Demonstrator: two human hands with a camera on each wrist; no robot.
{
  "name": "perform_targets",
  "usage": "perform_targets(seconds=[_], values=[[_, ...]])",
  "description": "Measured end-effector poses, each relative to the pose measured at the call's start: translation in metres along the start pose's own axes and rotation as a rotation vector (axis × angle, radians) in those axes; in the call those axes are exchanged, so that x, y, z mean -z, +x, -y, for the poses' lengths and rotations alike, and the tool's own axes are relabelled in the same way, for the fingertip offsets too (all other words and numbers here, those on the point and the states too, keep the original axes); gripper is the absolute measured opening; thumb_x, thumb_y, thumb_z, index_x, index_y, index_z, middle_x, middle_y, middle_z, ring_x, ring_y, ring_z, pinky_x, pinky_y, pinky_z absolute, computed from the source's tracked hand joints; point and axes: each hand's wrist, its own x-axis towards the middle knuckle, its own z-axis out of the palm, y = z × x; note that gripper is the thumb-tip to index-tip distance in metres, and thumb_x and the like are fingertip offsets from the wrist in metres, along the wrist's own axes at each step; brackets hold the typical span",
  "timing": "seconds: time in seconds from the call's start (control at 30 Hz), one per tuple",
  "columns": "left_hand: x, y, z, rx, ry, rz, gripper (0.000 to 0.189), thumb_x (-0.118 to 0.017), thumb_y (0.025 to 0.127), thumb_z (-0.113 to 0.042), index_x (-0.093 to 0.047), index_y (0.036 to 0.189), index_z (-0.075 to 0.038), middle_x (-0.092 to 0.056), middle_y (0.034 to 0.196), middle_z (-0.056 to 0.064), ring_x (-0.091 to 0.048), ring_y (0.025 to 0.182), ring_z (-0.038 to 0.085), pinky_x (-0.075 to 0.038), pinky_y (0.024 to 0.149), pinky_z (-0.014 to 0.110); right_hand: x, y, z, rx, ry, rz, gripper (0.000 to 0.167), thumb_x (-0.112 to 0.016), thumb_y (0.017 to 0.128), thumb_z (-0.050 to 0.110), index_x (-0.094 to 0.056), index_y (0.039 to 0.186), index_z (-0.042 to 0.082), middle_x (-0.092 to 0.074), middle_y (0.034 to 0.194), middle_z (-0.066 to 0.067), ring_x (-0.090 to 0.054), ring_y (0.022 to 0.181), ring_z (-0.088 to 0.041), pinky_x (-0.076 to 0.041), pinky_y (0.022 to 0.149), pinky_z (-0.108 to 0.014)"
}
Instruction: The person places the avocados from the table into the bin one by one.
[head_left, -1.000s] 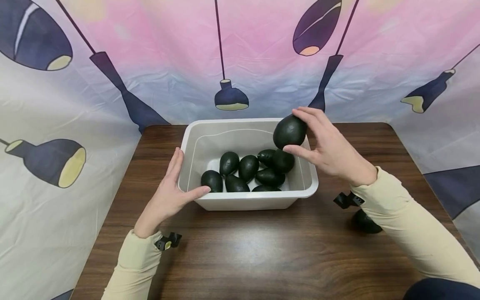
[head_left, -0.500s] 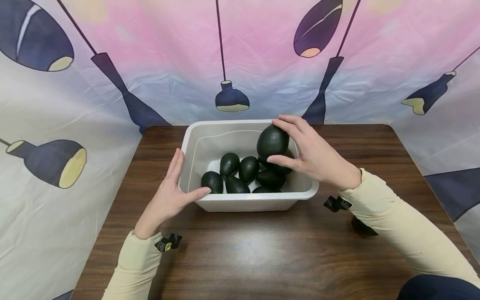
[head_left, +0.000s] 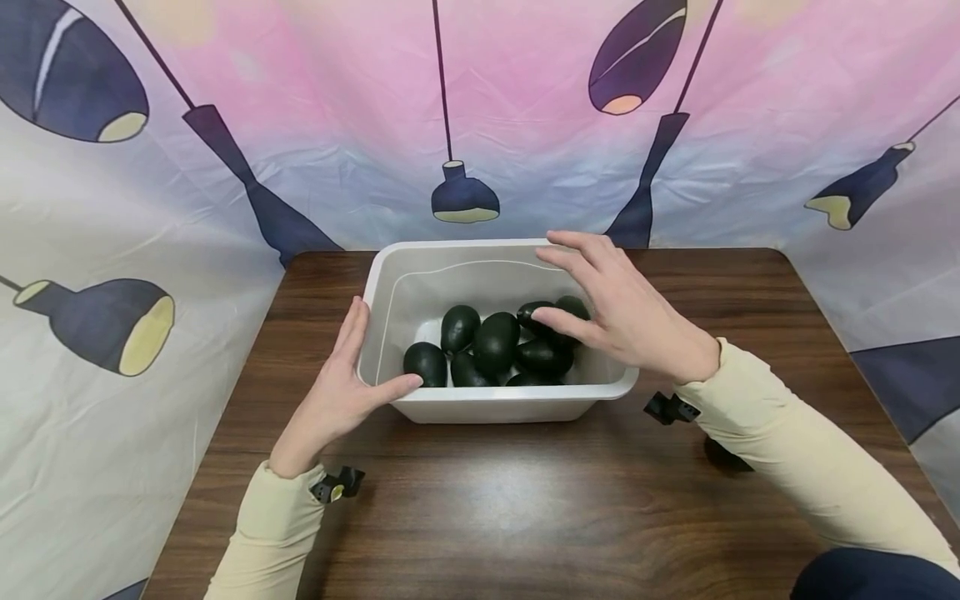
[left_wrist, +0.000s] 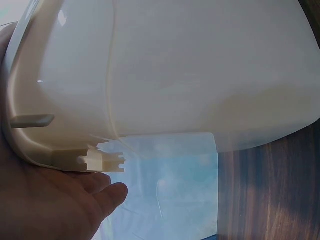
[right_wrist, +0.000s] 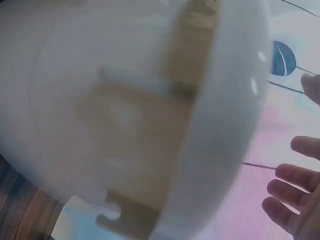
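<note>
A light grey plastic bin [head_left: 491, 403] holds several dark green avocados [head_left: 424, 364]. One larger-looking avocado [head_left: 496, 342] lies in the middle, against the others. My left hand [head_left: 337, 387] rests at the bin's left front corner, fingers straight along the outer side and thumb across the front rim; the left wrist view shows its fingers [left_wrist: 112, 197] beside the rim. Over the bin's right side, my right hand [head_left: 611, 304] has its fingers spread with nothing between them. Its thumb covers part of an avocado [head_left: 534, 313] below. In the right wrist view the spread fingers [right_wrist: 295, 175] appear beyond the rim.
The bin stands toward the back of a dark wood table [head_left: 495, 508]. Another dark avocado [head_left: 726, 456] lies on the table at right, partly hidden by the right sleeve [head_left: 795, 442]. A printed cloth [head_left: 360, 125] hangs behind the table.
My right hand has carried an avocado left over the bin and let go of it; it now lies among the others in the middle. The left hand has stayed at the corner.
</note>
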Motion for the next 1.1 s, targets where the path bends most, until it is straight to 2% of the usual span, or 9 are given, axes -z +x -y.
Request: perform_targets(seconds=[0.27, 0.7, 0.9, 1.1], values=[[0.000, 0.000, 0.000, -0.009, -0.006, 0.004, 0.115, -0.080, 0.078, -0.047, 0.001, 0.156, -0.026, 0.009, 0.159, -0.018, 0.000, 0.147, 0.020, -0.016, 0.110, 0.062, 0.010, -0.013, -0.008, -0.053, -0.027, -0.037, 0.055, -0.071, 0.089, 0.026, -0.053, 0.137, 0.006, -0.044, 0.141, -0.018, -0.042, 0.127, -0.034, -0.034, 0.100, -0.052], [-0.002, -0.001, 0.000, 0.001, -0.012, 0.015, 0.114, -0.079, 0.078, -0.048, 0.002, 0.156, -0.027, 0.009, 0.158, -0.020, 0.000, 0.147, 0.021, -0.016, 0.110, 0.063, 0.034, -0.040, -0.017, -0.189, -0.040, -0.061, 0.057, -0.076, 0.085, 0.016, -0.053, 0.136, 0.004, -0.042, 0.144, -0.012, -0.037, 0.132, -0.031, -0.030, 0.106, -0.049], [-0.003, -0.001, 0.000, 0.004, -0.024, 0.015, 0.114, -0.079, 0.078, -0.048, 0.001, 0.156, -0.027, 0.009, 0.158, -0.021, 0.001, 0.147, 0.021, -0.016, 0.110, 0.063, 0.046, -0.072, -0.028, -0.319, -0.047, -0.078, 0.060, -0.076, 0.086, 0.017, -0.051, 0.140, 0.008, -0.040, 0.146, -0.015, -0.034, 0.135, -0.033, -0.029, 0.106, -0.052], [-0.002, 0.000, -0.001, 0.010, -0.012, 0.009, 0.113, -0.078, 0.078, -0.049, 0.002, 0.156, -0.028, 0.009, 0.158, -0.020, 0.001, 0.147, 0.020, -0.017, 0.110, 0.062, 0.051, -0.118, -0.044, -0.498, -0.049, -0.077, 0.060, -0.071, 0.090, 0.022, -0.046, 0.143, 0.007, -0.035, 0.149, -0.017, -0.029, 0.137, -0.036, -0.027, 0.105, -0.058]])
